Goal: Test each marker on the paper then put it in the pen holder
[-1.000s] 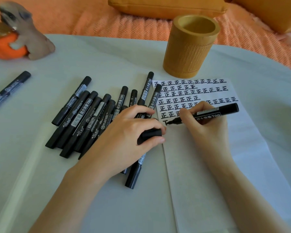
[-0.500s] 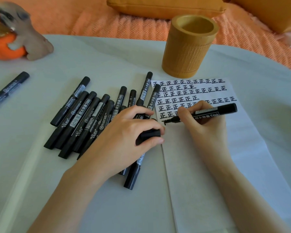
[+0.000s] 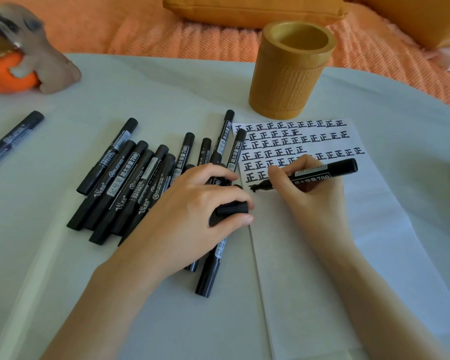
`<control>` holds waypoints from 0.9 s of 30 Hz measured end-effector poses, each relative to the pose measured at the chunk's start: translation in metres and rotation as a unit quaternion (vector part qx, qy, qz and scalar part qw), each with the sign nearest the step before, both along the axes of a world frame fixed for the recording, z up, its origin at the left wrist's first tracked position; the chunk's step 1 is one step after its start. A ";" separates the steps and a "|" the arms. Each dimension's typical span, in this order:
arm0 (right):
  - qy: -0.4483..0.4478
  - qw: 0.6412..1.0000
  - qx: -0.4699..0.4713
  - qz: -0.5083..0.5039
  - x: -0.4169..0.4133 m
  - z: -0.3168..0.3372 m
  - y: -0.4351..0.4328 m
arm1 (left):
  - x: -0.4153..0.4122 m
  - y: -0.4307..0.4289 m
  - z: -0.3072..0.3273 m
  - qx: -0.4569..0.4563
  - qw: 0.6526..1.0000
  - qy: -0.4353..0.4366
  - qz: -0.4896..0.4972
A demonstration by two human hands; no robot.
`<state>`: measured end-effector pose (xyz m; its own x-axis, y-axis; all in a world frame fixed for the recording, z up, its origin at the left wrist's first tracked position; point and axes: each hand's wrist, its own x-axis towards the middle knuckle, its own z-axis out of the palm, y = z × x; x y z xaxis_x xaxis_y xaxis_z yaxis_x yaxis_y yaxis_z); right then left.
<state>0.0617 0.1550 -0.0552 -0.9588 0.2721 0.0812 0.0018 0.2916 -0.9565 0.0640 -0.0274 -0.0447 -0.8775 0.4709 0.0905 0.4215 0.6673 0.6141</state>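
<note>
Centre frame: the right hand curls its fingers round an uncapped marker, tip on the paper under rows of test characters. The left hand pinches a black cap beside the waiting markers. A light, steady stroke should serve, with the sheet pinned flat; the pen holder, upper right, hides its floor.

Table was round-edged, covered in a pale grey-green cloth with creases. Behind it was an orange woven throw with two mustard cushions on it, one centre, one far right. Animal figurine stood far left on the table. Light was soft and even.
</note>
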 end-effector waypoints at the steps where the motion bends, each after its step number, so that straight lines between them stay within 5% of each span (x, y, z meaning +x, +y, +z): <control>1: -0.001 1.000 0.001 0.001 0.000 0.000 0.000 | 0.000 0.000 0.000 -0.002 1.000 0.002 0.000; 27: -0.017 1.000 0.020 -0.011 0.002 0.004 -0.001 | 0.000 0.001 0.000 -0.005 1.000 0.006 0.004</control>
<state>0.0633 0.1538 -0.0514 -0.9551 0.2899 0.0607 0.0399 0.3290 -0.9435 0.0639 -0.0263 -0.0449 -0.8796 0.4657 0.0968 0.4246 0.6769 0.6013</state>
